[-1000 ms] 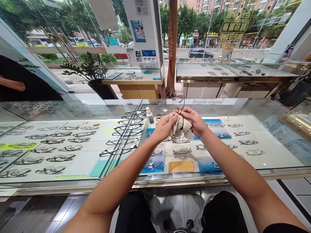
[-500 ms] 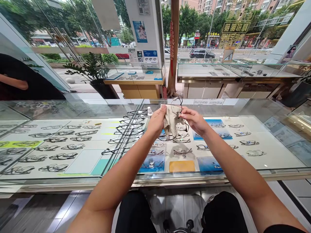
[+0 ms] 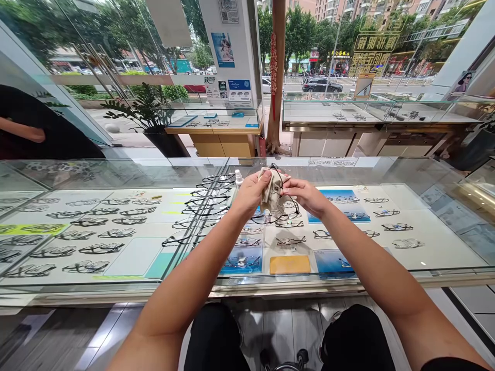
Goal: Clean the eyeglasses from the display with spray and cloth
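cloth [image 3: 271,200], one: cream, soft, crumpled, gathered in the left hand [image 3: 249,195], folds wrapped against part of the eyeglasses.

eyeglasses [image 3: 297,210], one pair: thin, dark frame, tilted, partly hidden by the cloth, pinched in the fingertips of the right hand [image 3: 303,196], raised above the worktop [image 3: 444,242].

Window lettering [image 3: 377,42]: gold Chinese chars, appear mirrored; mid row, boxed, approx 隱形眼鏡; rows above + below unclear
Pillar sheet [image 3: 210,87]: on white pillar [image 3: 244,56]; lg dark chars at top, 1st looks like 致, rest uncertain; sm print illeg
Top notice [image 3: 228,11]: same pillar, QR code, txt too sm
Blue-topped card [image 3: 238,91]: same pillar, lower; white txt on blue, too sm
Shopfront sign [image 3: 339,54]: outside, yellow Chinese chars on dark, blurred
Counter strip [image 3: 331,162]: far edge of glass case [image 3: 452,247], chars upside down, illeg
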The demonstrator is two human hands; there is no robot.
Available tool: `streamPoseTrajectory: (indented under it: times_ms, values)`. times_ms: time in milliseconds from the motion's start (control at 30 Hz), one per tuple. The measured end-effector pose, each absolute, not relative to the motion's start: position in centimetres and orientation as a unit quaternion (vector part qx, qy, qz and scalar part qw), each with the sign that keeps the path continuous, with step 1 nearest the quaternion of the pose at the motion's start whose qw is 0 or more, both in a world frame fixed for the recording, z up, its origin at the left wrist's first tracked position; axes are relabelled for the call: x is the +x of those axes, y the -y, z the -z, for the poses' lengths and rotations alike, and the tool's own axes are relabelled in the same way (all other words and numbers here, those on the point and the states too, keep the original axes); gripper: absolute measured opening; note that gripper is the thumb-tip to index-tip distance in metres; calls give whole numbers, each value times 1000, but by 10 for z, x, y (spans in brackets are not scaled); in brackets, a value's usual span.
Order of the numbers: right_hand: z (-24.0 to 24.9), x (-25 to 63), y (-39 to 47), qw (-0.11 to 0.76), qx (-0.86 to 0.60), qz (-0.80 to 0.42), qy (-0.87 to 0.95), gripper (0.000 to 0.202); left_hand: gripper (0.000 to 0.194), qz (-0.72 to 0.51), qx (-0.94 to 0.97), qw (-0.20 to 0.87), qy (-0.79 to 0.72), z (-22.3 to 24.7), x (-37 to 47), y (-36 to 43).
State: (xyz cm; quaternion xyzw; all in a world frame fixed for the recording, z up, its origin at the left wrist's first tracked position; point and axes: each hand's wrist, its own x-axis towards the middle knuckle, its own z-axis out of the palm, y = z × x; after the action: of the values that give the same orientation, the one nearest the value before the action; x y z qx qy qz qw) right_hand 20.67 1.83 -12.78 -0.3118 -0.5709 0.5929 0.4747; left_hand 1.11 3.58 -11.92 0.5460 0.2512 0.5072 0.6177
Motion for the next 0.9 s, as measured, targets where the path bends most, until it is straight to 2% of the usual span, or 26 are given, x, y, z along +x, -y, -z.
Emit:
streamPoseTrajectory:
  times_ms: [233,900]
  values:
    - [124,206,-15,486,-296,-634,522,30,66,-493,550,628,-243,118,10,-35]
    - [125,202,-13,495,-292,-615,540,33,66,-495,536,621,-286,126,12,-36]
